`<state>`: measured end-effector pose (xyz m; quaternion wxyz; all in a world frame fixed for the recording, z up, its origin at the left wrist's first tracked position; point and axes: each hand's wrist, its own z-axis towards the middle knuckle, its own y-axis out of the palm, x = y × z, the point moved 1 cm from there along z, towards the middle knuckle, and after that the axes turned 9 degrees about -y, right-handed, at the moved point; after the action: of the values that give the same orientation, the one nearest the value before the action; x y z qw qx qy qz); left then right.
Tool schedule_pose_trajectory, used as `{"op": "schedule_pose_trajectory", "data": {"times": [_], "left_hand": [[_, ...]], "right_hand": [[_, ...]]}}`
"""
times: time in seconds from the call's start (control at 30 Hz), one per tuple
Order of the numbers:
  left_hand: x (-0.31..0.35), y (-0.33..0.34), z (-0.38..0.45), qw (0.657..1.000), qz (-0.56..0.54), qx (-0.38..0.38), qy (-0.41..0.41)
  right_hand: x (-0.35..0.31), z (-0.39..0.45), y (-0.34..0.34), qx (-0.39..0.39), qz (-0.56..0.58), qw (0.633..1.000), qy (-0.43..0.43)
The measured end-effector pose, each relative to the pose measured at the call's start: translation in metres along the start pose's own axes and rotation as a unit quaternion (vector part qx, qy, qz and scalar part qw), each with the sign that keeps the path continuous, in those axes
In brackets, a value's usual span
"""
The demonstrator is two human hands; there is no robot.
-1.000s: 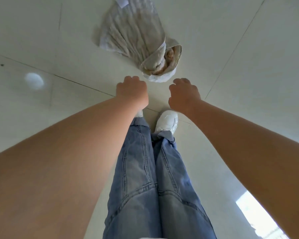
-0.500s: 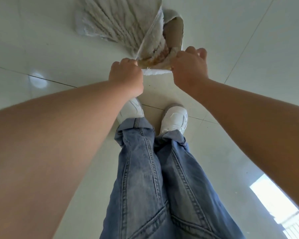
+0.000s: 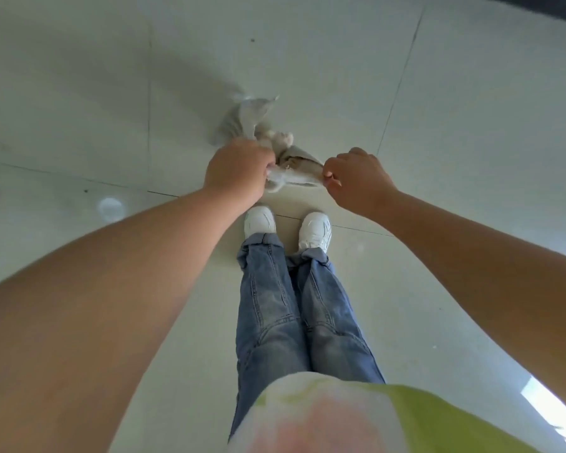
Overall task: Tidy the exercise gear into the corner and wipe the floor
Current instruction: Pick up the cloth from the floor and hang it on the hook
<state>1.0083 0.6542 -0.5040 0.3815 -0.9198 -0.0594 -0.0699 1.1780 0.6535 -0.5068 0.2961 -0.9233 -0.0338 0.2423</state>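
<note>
A crumpled beige and white cloth hangs in the air above the pale tiled floor, stretched between both hands. My left hand grips its left end in a fist. My right hand pinches its right end with curled fingers. The far part of the cloth trails away behind my left hand and is blurred. No exercise gear is in view.
My white shoes and jeans legs stand just below the hands. Dark tile joints cross the floor. A round light reflection lies at the left, a bright window patch at the lower right, a dark strip at the top right.
Both hands reached down to the cloth on the floor, took hold of its near edge and lifted it. I have straightened up, so the floor looks farther away.
</note>
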Motion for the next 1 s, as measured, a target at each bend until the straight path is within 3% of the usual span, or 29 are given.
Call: {"op": "schedule_pose_trajectory", "data": {"times": [0.3,0.6,0.8,0.9,1.0], "left_hand": [[0.058,-0.144,-0.082,0.992,0.038,-0.019,0.119],[0.202,-0.217,-0.166,0.961,0.065,-0.022,0.266],[0.337,-0.218,-0.255,0.919,0.093,-0.045,0.380],[0.414,-0.200,-0.310,0.887,0.123,-0.058,0.441],[0.490,-0.171,-0.366,0.858,0.141,-0.065,0.489]], "right_hand": [[-0.049,-0.140,-0.096,0.171,0.152,0.972,0.054],[-0.045,-0.309,-0.130,0.386,0.252,0.863,0.205],[-0.026,-0.469,-0.119,0.503,0.389,0.727,0.258],[-0.014,-0.549,-0.094,0.589,0.431,0.625,0.278],[0.009,-0.623,-0.058,0.654,0.488,0.500,0.290]]}}
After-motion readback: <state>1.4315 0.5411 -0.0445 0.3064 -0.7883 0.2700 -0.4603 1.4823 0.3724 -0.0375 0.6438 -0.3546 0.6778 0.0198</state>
